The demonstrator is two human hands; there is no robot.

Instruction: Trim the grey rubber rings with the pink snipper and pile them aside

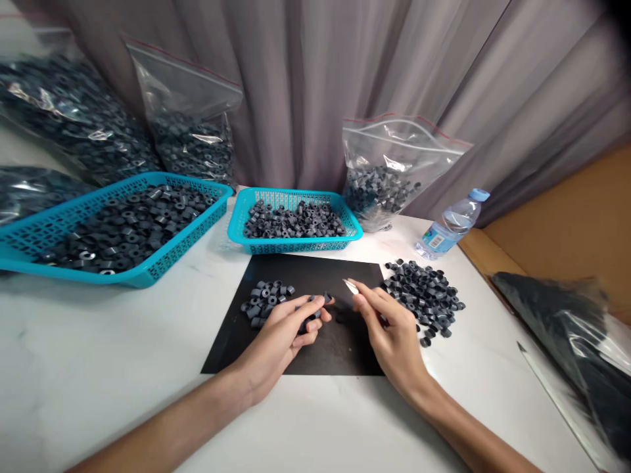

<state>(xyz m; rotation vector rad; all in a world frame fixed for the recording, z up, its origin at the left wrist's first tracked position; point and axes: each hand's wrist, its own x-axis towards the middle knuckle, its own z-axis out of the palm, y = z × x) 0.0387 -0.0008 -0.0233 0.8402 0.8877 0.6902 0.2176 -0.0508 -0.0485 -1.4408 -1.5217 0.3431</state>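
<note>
Over a black mat, my left hand is closed, pinching one small dark grey ring between thumb and forefinger. More of the same rings sit under its curled fingers. My right hand grips a small pointed silver tool, its tip aimed toward the left hand and apart from the ring; most of the tool is hidden in the fingers. Thick-walled grey rings lie in a loose group beside my left hand. Thinner black rings are heaped just past my right hand.
Two blue plastic baskets hold many grey pieces. Clear zip bags of pieces stand against the grey curtain. A water bottle stands behind the right heap. A dark-filled bag lies at the right edge.
</note>
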